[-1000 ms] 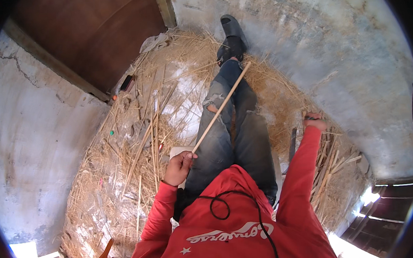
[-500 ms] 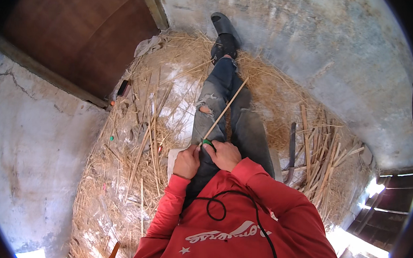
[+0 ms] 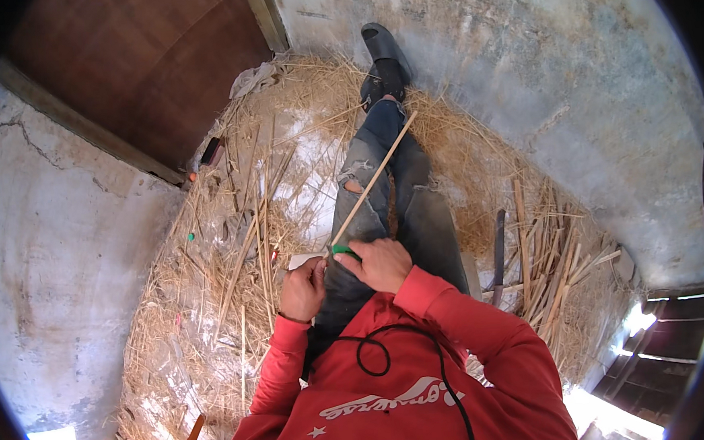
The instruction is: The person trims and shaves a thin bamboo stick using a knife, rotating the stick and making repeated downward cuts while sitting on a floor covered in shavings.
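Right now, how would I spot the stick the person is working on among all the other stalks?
Start at the person's outstretched legs on the straw-covered floor. One long pale stick lies slanting along them, its near end at both hands. Unlike the loose stalks on the ground, it is raised, straight and clean.

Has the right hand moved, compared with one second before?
Yes. The right hand came in from the straw beside the dark blade to the lap, where it meets the left hand at the stick.
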### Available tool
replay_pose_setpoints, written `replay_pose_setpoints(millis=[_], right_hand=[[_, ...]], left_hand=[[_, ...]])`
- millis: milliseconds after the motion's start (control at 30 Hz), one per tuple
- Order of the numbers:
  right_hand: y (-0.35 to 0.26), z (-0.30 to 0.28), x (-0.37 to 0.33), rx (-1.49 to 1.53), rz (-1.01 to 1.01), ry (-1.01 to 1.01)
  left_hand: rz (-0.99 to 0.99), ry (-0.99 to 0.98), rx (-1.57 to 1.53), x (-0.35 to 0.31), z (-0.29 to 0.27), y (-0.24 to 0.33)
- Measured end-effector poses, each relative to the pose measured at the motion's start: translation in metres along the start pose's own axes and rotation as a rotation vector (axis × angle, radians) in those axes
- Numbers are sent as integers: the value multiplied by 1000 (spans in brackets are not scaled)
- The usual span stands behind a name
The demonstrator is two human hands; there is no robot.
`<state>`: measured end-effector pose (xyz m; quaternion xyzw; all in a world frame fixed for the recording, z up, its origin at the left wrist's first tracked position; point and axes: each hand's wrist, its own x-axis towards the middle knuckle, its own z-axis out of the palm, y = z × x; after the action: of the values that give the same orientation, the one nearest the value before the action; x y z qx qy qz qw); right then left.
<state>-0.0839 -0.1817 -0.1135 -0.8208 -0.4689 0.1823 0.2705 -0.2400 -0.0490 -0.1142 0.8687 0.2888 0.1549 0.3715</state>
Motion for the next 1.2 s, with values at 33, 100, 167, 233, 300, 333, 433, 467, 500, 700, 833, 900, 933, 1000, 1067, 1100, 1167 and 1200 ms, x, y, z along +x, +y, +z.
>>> replay_pose_setpoints(millis=[33,100,167,233,300,333,433,467,500,700,833,900,933,1000,1067,1100,1167,1200], right_hand=[[2,-5,4,-24,-29,24],[3,-13,13,-78,-87,69],[5,-20,24,-144,-142,118],[9,-21,37,-186,-106,215],[28,-29,54,-223,27,292],[60,-44,66,-177,129,366],[200,-105,80,-64,451,648],[238,-126,74,-48,538,745],[256,-143,67,-9,576,829],[157,-146,51,257,247,782],[26,-100,31,20,8,496],[-4,-83,21,-34,-28,349],[-4,-67,19,-99,-61,344],[-2,-65,17,-113,-85,293],[-4,-72,17,-118,-92,245],[-3,-76,18,-141,-107,257],[-2,-81,21,-177,-129,277],[1,-85,27,-176,-52,324]], left_hand=[[10,13,-28,0,-1,1],[30,39,-84,5,-4,2],[91,58,-44,18,-13,11],[126,55,5,26,-24,17],[130,27,71,28,-38,14],[195,40,28,23,-42,5],[168,-90,-31,-8,-65,-3],[105,-147,-15,-14,-74,-1],[64,-127,-15,-16,-75,-6],[-28,51,-161,6,-37,12],[26,54,-165,32,-15,40],[110,110,-179,41,-6,52],[168,140,-151,46,0,52],[227,217,-99,49,4,53],[213,214,-73,46,1,59],[205,212,-61,46,-1,61],[252,244,-55,50,-4,63],[275,261,-52,52,-6,64]])
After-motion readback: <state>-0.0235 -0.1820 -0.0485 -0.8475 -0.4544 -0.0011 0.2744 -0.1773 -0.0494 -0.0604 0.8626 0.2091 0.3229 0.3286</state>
